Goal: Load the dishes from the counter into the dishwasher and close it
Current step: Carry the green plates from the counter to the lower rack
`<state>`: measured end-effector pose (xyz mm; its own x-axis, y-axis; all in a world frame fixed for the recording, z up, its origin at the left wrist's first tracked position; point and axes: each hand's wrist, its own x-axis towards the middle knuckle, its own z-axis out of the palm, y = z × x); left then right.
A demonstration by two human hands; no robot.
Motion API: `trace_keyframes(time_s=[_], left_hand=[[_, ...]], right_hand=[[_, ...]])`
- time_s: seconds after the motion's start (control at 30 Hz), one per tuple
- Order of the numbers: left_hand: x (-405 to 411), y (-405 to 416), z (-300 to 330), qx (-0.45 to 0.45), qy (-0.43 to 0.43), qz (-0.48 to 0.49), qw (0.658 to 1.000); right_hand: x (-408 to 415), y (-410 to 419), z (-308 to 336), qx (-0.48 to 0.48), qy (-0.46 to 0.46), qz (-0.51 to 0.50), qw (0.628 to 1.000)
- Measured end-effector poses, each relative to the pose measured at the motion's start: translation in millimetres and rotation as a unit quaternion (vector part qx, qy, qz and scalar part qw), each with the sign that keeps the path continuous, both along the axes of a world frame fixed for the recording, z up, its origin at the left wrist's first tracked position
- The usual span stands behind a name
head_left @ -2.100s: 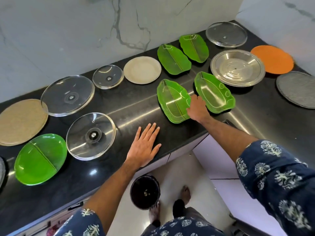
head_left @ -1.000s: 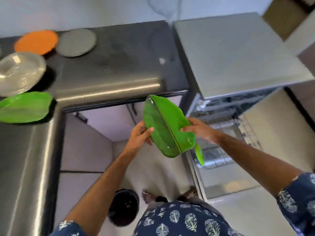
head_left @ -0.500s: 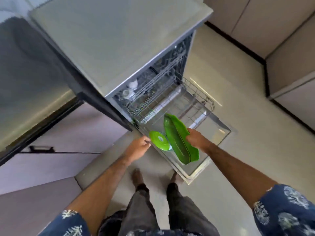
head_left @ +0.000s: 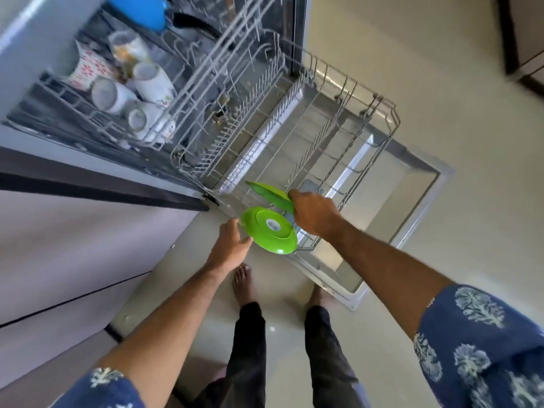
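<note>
The dishwasher (head_left: 164, 160) stood open, its door (head_left: 391, 231) dropped flat toward four o'clock and the lower rack (head_left: 365, 134) pulled out over it. The right hand (head_left: 313, 212) gripped a green leaf-shaped plate (head_left: 269, 193) by its near edge, fingers curled round the rim, holding it on edge at the near corner of the lower rack, among the wires there; whether it was seated between the tines could not be told. Just at seven o'clock of it a round green plate (head_left: 269, 231) stood on edge at the same corner, its underside facing the camera. The left hand (head_left: 231, 244) rested at that plate's left rim, fingers loosely spread and thumb touching the edge, not closed round it. At eleven o'clock the upper rack (head_left: 97, 119) held white mugs (head_left: 153, 81) lying on their sides. Two bare feet (head_left: 243, 282) stood on the pale floor (head_left: 441, 69) at six o'clock.
</note>
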<state>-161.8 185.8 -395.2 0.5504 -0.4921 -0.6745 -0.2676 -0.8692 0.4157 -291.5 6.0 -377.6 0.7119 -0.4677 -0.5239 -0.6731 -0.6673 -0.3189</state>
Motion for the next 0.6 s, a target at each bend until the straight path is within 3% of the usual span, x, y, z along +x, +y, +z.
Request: trace_keyframes(time_s=[0.37,0.6], left_hand=[[34.0,-21.0,-47.5,-0.005,0.015,-0.026,1.0],[40.0,-23.0,-66.3,-0.024,0.023,-0.038,0.999]], right_hand=[[26.3,40.9,-64.1,-0.097,-0.001,0.08,0.992],[26.7,51.2,-104.6,-0.054,0.046,0.064,0.995]])
